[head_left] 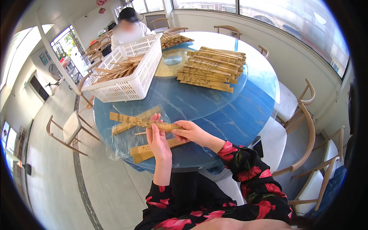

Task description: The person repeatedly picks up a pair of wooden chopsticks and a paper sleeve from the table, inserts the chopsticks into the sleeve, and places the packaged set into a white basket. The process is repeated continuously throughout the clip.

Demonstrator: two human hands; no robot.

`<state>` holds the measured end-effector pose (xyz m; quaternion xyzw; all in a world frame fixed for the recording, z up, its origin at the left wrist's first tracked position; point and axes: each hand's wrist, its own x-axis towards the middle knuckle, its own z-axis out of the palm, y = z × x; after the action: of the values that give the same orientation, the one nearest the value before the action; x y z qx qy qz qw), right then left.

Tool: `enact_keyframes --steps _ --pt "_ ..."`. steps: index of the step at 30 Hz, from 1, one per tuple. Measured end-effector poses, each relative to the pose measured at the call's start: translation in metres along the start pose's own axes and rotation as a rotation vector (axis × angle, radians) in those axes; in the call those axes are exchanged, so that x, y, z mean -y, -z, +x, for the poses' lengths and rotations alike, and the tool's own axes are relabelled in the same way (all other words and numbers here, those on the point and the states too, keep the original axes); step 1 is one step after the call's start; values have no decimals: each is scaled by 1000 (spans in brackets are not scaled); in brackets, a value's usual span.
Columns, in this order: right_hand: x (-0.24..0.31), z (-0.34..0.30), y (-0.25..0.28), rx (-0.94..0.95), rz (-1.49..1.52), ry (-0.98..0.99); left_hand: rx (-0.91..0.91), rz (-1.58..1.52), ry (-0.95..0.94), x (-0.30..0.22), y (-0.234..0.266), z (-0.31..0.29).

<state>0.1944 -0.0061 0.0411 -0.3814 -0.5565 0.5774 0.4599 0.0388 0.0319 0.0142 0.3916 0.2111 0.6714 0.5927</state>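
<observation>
"Two hands are working near the middle of the frame, then?"

"Yes. The left hand (159, 141) is grasping a slim paper wrapper (168, 127) near its middle, and the right hand (188, 131) is pinching its right end. They're holding it slantwise above the table (226, 126), probably because something so long is needing two supports to keep steady."

"What's lying around it?"

"Flat tan wrappers (141, 154) are resting below the left hand, likely to be staying within short reach. A clear plastic bag (115, 152) is spreading out left of them."

"And farther off?"

"A white basket (150, 78) is standing at upper left, its tall walls perhaps stopping the loose wooden chopsticks (124, 69) from rolling away. Right of it, a stack of tan packets (212, 68) is lying mostly lengthwise together, maybe for stability; I'm not able to tell whether they're filled."

"Anything beyond?"

"Another pile (172, 39) is sitting behind the basket's right corner, and a person in a dark cap (128, 14) is sitting past the basket."
</observation>
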Motion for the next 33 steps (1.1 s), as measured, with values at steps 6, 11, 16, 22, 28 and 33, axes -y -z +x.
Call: enact_keyframes --steps 6,11,16,22,28,33 --pt "9 8 92 -673 -443 293 91 421 -195 -2 22 -28" --pt "21 -18 183 -930 -486 68 126 515 -161 1 19 -40" --pt "13 -9 216 -995 -231 112 189 601 -192 -3 15 -44" --pt "5 3 199 -1073 124 325 190 735 -217 -2 14 -45" --pt "0 -2 177 -1170 -394 304 226 811 -264 -5 5 -47" --pt "-5 20 121 -930 -811 458 356 875 -319 -13 6 -38"
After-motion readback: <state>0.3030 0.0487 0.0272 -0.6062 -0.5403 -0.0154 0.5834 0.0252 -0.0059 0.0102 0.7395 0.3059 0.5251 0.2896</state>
